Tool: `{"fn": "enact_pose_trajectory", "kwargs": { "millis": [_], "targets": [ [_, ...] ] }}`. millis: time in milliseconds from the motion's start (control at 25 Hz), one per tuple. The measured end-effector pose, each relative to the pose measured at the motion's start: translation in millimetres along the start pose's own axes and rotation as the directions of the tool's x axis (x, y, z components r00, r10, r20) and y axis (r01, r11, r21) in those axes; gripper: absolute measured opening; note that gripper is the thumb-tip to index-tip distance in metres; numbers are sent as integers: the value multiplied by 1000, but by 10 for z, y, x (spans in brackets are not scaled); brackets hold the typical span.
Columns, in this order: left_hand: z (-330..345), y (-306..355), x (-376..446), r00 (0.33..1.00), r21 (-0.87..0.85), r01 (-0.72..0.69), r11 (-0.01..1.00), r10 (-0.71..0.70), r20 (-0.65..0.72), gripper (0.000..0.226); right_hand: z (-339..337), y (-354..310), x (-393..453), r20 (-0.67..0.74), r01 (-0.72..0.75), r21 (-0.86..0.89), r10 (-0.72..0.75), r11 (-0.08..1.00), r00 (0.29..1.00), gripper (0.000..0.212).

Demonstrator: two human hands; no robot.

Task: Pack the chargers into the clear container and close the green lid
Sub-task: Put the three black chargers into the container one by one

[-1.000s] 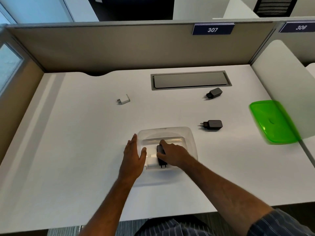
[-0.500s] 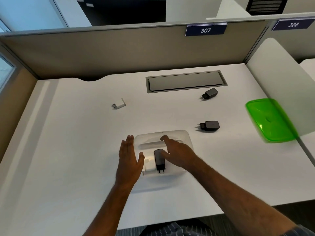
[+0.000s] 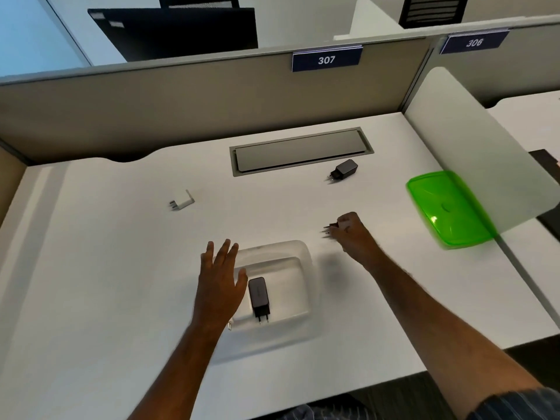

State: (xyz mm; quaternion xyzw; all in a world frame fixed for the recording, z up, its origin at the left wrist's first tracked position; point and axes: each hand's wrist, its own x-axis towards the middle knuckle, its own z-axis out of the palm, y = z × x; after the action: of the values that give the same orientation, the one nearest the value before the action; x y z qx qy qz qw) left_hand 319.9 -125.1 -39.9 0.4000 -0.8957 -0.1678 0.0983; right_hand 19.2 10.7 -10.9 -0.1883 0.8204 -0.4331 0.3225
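The clear container sits on the white desk in front of me. A black charger lies inside it beside a white charger that my left hand mostly hides. My left hand rests open over the container's left side. My right hand is to the right of the container, closed on a second black charger whose prongs stick out to the left. A third black charger lies farther back. A white charger lies at the back left. The green lid lies at the right.
A grey cable hatch is set into the desk at the back. A beige partition with the label 307 closes the far side. A white side divider stands right of the lid.
My right hand left the container, moved right and closed on the near black charger. My left hand stayed at the container's left side. The view shifted up.
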Motion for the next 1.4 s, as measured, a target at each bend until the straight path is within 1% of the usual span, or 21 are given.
{"fn": "enact_pose_trajectory", "kwargs": {
  "millis": [40, 80, 160, 200, 280, 360, 480, 560, 680, 840, 960, 1080, 1160, 1240, 1320, 1400],
  "targets": [
    [13, -4, -1, 1000, 24, -3, 1000, 3, 0, 61, -65, 67, 47, 8, -57, 50, 57, 997, 998, 38],
    [16, -7, -6, 1000, 47, -1, 999, 1, -1, 63, -109, 123, 85, 10, -111, 47, 111, 993, 994, 47],
    [26, 12, 6, 1000, 79, 15, 997, -15, -1, 67, -184, 233, 180, -10, -198, -21, 198, 980, 980, 63],
    [27, 17, 5, 1000, 88, 21, 996, -20, -4, 69, -194, 279, 220, -13, -211, -37, 211, 977, 977, 68],
    [34, 33, 0, 1000, 98, 21, 995, -20, -9, 71, -189, 330, 276, -5, -194, -18, 194, 981, 981, 70],
    [43, 40, 4, 1000, 108, 26, 994, -25, -6, 71, -173, 328, 309, -11, -157, -36, 157, 987, 988, 66],
    [52, 43, 9, 999, 103, 44, 994, -44, -6, 70, -159, 295, 346, -27, -98, -161, 94, 982, 995, 58],
    [50, 48, 5, 999, 96, 49, 994, -49, -10, 69, -160, 268, 384, -15, -103, -219, 103, 970, 995, 54],
    [46, 58, 0, 998, 90, 54, 994, -52, -18, 66, -153, 220, 417, -1, -123, -361, 131, 924, 991, 43],
    [49, 61, 11, 997, 80, 72, 994, -70, -21, 62, -98, 215, 414, -10, -61, -532, 66, 845, 998, 37],
    [58, 58, 15, 997, 65, 70, 995, -68, -41, 59, -123, 195, 430, 39, -12, -598, 44, 801, 998, 33],
    [64, 55, 9, 996, 56, 75, 996, -72, -54, 57, -157, 149, 452, 76, 18, -648, 41, 762, 996, 35],
    [60, 55, 1, 995, 58, 81, 995, -77, -62, 57, -175, 132, 433, 89, 8, -627, 61, 779, 994, 34],
    [59, 63, 6, 995, 54, 84, 995, -81, -59, 57, -212, 101, 374, 108, -13, -521, 81, 853, 991, 31],
    [60, 60, -1, 995, 54, 83, 995, -80, -64, 58, -208, 36, 282, 122, 16, -385, 34, 923, 992, 27],
    [61, 52, 4, 995, 51, 83, 995, -79, -66, 58, -176, -83, 141, 127, 96, -297, -61, 950, 990, 29]
  ]
}}
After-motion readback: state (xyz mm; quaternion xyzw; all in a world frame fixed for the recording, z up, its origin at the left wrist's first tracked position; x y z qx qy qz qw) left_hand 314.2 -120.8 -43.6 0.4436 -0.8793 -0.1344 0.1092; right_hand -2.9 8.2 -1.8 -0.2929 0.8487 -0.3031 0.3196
